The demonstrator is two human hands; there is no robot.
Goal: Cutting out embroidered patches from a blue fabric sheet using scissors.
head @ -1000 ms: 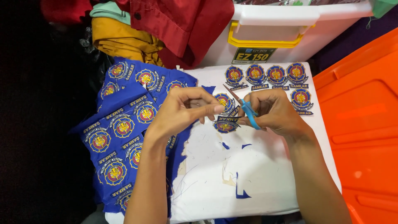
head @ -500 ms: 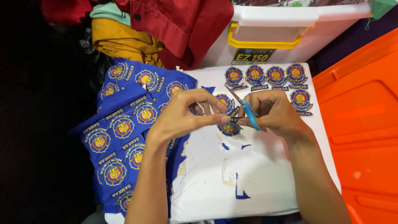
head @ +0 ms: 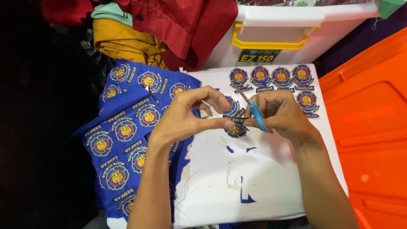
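Holding a round embroidered patch [head: 235, 128] between thumb and forefinger, the left hand [head: 186, 116] is pinching it at its nine o'clock edge, just above the white table [head: 263, 186]. The right hand [head: 282, 114] is gripping a pair of small scissors with blue handles [head: 255, 113], fingers wrapped around the loops, and the blades are pointing toward eleven o'clock, meeting the patch at its two o'clock side (whether the blades are parted or shut cannot be told from here). The patch itself is sitting near the middle of the table, touching both hands, blue with a red and yellow centre.

Lying at nine o'clock from the hands, a sheet of blue fabric with uncut patches [head: 127, 140] is draping over the table's left edge, its emblems running in rows. Resting at twelve to one o'clock, a row of finished cut patches [head: 271, 77] is lining the far edge, with one more patch [head: 307, 101] sitting just below the row at its right end. Small blue offcuts [head: 246, 193] are lying on the bare white surface at six o'clock from the hands.

Standing beyond the table at twelve o'clock, a white storage bin with a yellow latch [head: 271, 29] is touching a heap of red and mustard clothing [head: 169, 29] at eleven o'clock. An orange plastic lid [head: 373, 127] is filling the three o'clock side.
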